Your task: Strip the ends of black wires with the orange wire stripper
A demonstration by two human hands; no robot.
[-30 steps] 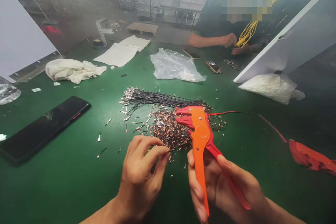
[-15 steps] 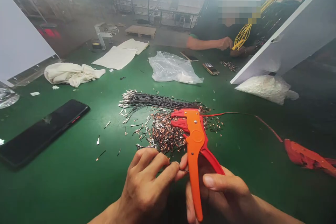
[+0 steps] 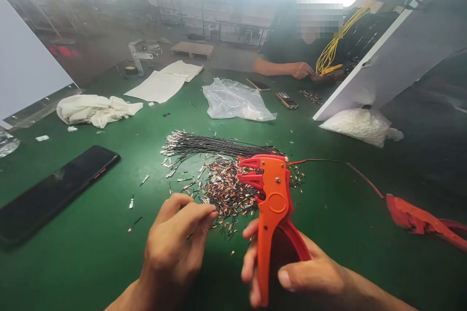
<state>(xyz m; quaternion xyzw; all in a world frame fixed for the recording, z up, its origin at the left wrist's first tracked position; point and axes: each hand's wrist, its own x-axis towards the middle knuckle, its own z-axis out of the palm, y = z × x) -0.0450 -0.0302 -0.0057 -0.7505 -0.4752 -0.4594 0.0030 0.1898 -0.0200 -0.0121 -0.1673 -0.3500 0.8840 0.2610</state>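
My right hand (image 3: 292,272) grips the handles of an orange and red wire stripper (image 3: 272,204), held upright with its jaws over a heap of small copper-coloured metal terminals (image 3: 226,189). My left hand (image 3: 175,248) is curled, its fingertips pinched at the near edge of that heap; what they hold is too small to make out. Behind the heap lies a bundle of thin black wires (image 3: 215,145) with metal ends. A red wire (image 3: 328,161) runs right from the stripper's jaws.
A black phone (image 3: 54,189) lies at the left on the green table (image 3: 91,252). A white cloth (image 3: 95,109), paper sheets (image 3: 160,82), clear plastic bags (image 3: 233,99) and a white board (image 3: 386,53) lie further back. Another person (image 3: 302,53) handles yellow wires (image 3: 330,53) at the far side. A red tool (image 3: 419,218) is at the right.
My left hand, which had met the right hand at the stripper, has drawn back left to the heap's edge. The stripper has tilted more upright. The view has shifted slightly upward.
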